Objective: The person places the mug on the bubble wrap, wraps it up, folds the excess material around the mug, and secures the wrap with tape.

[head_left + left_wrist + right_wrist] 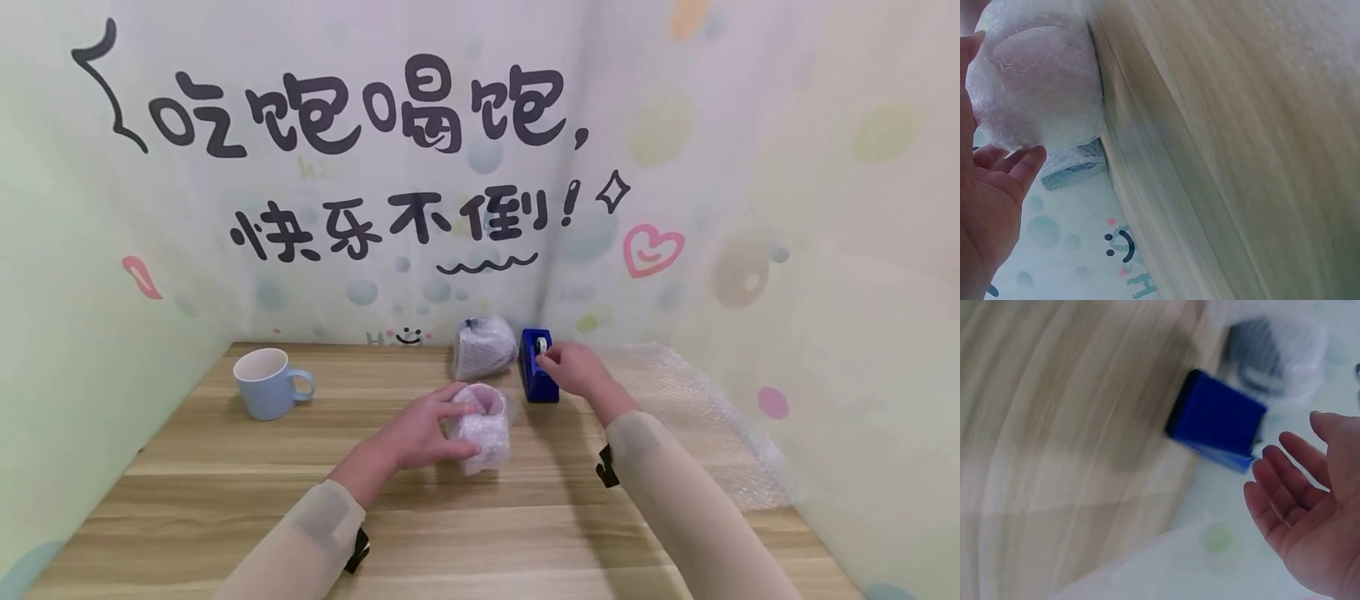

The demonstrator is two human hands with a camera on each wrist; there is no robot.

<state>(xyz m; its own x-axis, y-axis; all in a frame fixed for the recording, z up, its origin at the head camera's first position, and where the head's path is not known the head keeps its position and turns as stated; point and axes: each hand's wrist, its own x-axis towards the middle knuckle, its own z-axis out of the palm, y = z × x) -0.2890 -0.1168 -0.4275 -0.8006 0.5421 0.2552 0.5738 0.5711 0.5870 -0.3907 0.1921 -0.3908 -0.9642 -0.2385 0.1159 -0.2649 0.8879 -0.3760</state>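
My left hand (431, 429) holds a bubble-wrapped cup (483, 442) at the middle of the wooden table, thumb on the near side and fingers over the far side. In the left wrist view the bubble wrap (1041, 81) covers the cup's whole side, and fingertips press against it. A blue tape dispenser (541, 387) with a small roll of tape stands just behind and to the right. Over the dispenser's right side reaches my right hand (576, 369). Seen from the right wrist, its fingers (1285, 487) are loosely bent and apart from the blue dispenser body (1219, 415), holding nothing.
Another bubble-wrapped item (485, 348) lies at the back beside the dispenser. A light blue mug (267, 387) stands at the back left. On the right, a sheet of bubble wrap (693, 433) spreads over the table (420, 533) toward the wall. A printed wall closes off the back.
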